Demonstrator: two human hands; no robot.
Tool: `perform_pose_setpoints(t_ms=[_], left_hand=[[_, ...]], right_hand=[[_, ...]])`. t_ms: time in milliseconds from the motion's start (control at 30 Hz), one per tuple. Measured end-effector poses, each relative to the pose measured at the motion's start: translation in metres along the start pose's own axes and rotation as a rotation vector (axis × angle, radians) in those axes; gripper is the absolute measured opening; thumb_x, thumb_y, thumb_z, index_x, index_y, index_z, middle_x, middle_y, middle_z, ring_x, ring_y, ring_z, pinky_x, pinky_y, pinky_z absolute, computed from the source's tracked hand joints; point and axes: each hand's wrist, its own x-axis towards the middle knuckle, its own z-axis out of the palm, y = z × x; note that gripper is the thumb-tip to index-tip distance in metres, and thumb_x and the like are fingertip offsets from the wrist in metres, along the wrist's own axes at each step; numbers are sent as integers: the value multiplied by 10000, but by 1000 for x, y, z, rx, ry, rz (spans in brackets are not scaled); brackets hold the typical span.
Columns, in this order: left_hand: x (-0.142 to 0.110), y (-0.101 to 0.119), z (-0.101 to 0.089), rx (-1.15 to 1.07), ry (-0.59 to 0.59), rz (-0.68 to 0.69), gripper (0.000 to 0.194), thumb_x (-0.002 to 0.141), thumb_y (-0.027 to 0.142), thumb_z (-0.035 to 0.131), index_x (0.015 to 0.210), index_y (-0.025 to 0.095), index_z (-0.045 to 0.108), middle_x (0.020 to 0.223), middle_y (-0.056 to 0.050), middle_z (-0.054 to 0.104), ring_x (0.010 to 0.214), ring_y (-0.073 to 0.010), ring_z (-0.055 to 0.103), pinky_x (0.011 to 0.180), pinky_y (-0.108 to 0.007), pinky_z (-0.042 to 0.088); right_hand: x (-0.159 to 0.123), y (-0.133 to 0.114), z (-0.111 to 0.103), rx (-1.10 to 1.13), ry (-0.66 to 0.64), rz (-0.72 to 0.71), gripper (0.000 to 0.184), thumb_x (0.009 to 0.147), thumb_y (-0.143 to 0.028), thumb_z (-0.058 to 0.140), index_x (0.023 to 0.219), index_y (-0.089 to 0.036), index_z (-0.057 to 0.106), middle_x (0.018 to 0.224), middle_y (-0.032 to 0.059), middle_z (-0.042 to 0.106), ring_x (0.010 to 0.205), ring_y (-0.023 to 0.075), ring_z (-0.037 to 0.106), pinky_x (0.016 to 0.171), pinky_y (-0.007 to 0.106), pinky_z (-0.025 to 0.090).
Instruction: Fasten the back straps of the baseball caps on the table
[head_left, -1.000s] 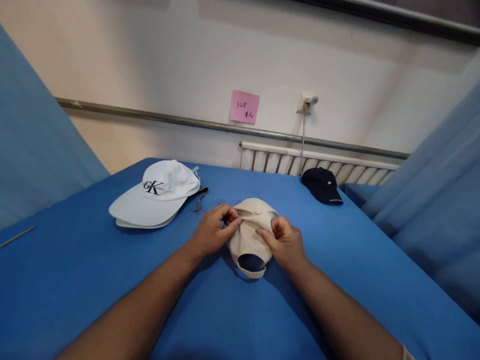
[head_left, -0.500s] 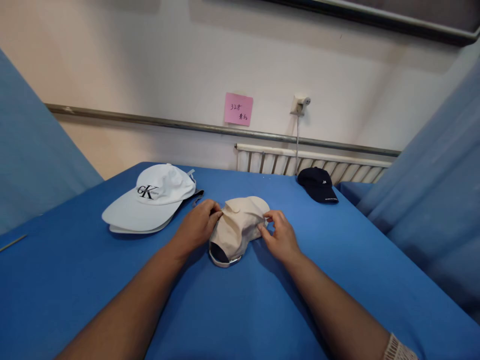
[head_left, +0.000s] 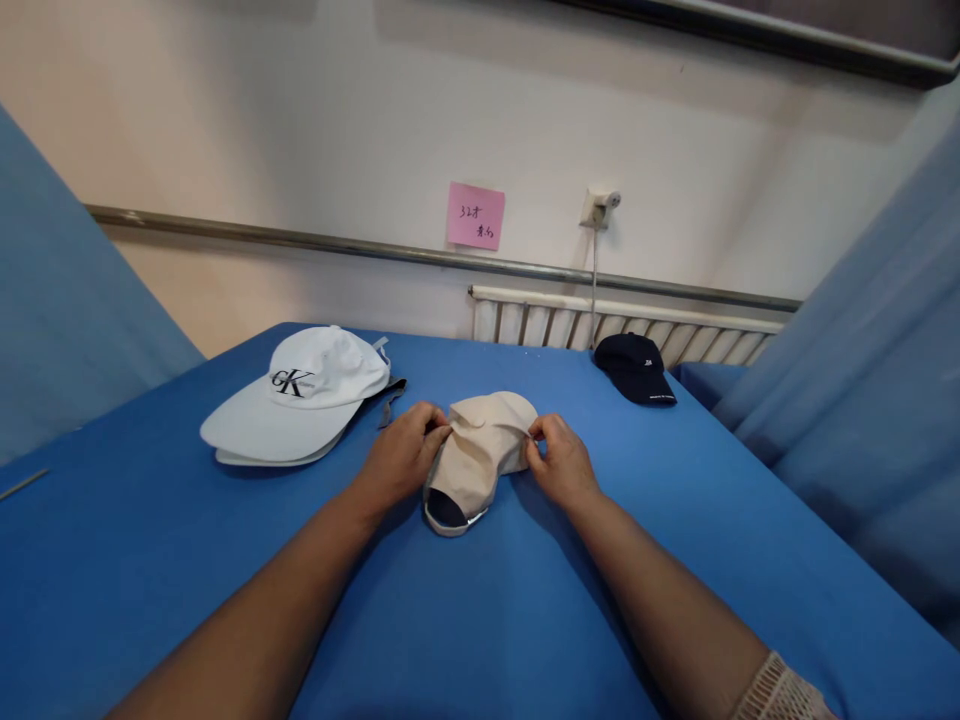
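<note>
Beige cap [head_left: 474, 455], crown creased, sits btwn L hand [head_left: 405, 447] & R hand [head_left: 564, 462], thumb & fingers of each pinched narrow on opp. edges, atop blue-covered tbl [head_left: 450, 640] w/ white cap [head_left: 330, 365] to L, navy cap [head_left: 636, 366] far R.

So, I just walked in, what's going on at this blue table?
A person is handling a creased beige cloth cap on the blue table, bare left hand pinching its left side and bare right hand its right edge. Its strap opening faces toward the person. A white cap with black lettering lies to the left, and a dark navy cap with a small light emblem sits at the far right.
</note>
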Motion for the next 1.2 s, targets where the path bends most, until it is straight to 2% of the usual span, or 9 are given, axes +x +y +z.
perform_pose_setpoints(t_ms=[200,300,433,533,700,900,1033,1133,1200], left_hand=[[2,-7,-1,42,127,-42,174,887,344,452,867,201,548,877,-61,635,833,-230,594,753,-351,445],[4,-11,1,50,147,-81,166,881,337,456,863,201,549,881,-63,644,842,-231,601,752,-348,447],[5,-10,-1,0,96,-134,191,879,316,429,916,197,574,907,-60,679,834,-219,624,734,-328,454],[3,-6,-13,39,115,-191,218,872,363,451,906,201,593,855,-43,691,761,-208,629,680,-309,443],[-5,-3,-30,104,-84,-147,263,759,471,602,784,215,653,763,-28,699,682,-217,618,591,-294,410],[-8,-8,-17,70,-178,-131,112,695,252,581,694,210,684,707,-29,692,622,-197,592,537,-278,368],[-7,-8,-28,-139,-180,-148,154,746,325,581,708,197,658,654,-13,648,604,-180,571,539,-266,394],[-5,-10,-42,-397,-169,-155,222,771,399,595,766,184,649,712,-12,650,676,-170,587,636,-278,462],[-5,-11,-46,-461,-158,-163,228,770,406,609,774,180,642,744,-15,650,714,-168,591,692,-294,478]], right_hand=[[-4,-20,-30,-167,63,-137,39,793,-172,479,804,-210,477,779,44,557,748,200,523,708,315,400],[-10,-35,-44,-243,4,-175,62,767,-163,482,801,-212,464,774,44,561,727,200,515,690,321,374],[-15,-44,-45,-226,-74,-132,52,776,-184,485,811,-211,458,749,33,568,679,188,516,650,311,360],[-15,-43,-40,-188,-68,-84,36,785,-205,486,805,-213,457,742,31,571,658,180,518,626,301,360],[-17,-40,-34,-120,-44,-41,34,789,-214,482,783,-221,449,730,22,558,623,163,511,601,285,371],[-19,-42,-33,-76,-27,-46,63,793,-214,489,776,-225,430,729,15,545,616,156,506,600,280,376],[-18,-38,-34,-94,0,-18,65,785,-207,482,768,-228,424,721,10,545,610,154,507,589,276,375],[-16,-33,-36,-86,37,44,58,781,-215,486,775,-228,430,691,1,547,582,150,509,572,270,378],[-15,-31,-36,-80,44,60,57,783,-223,495,783,-226,439,687,0,555,581,151,519,571,270,385]])
